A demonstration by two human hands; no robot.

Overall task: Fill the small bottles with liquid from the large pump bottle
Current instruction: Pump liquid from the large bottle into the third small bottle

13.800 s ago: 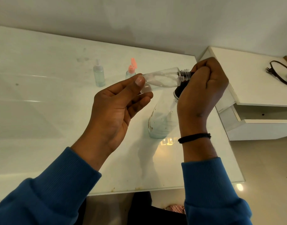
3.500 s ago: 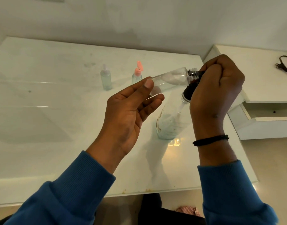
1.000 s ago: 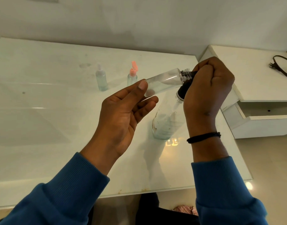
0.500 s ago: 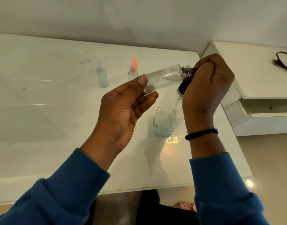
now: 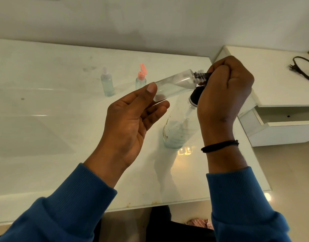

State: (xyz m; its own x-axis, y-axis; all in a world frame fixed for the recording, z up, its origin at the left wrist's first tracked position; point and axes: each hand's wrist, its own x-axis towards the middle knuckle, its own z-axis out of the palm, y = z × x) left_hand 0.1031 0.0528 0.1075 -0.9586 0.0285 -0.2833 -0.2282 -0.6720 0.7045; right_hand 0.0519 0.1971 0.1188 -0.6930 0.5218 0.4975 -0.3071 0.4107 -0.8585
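Soft, even, somewhat dim light with a greenish-warm cast fills the scene. The glossy white glass-topped desk (image 5: pixel 45 119) carries pale streaks of glare and a small bright warm reflection just in front of the large clear plastic pump bottle (image 5: pixel 178 130). Shadows are faint and diffuse. Wide-angle distortion bends the desk's edges; detail is slightly soft throughout.

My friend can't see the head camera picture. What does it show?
Two hands fill a small clear bottle: the left hand holds it tilted, its neck at the black pump gripped by the right hand atop the large bottle. Two more small bottles stand behind on the white table.
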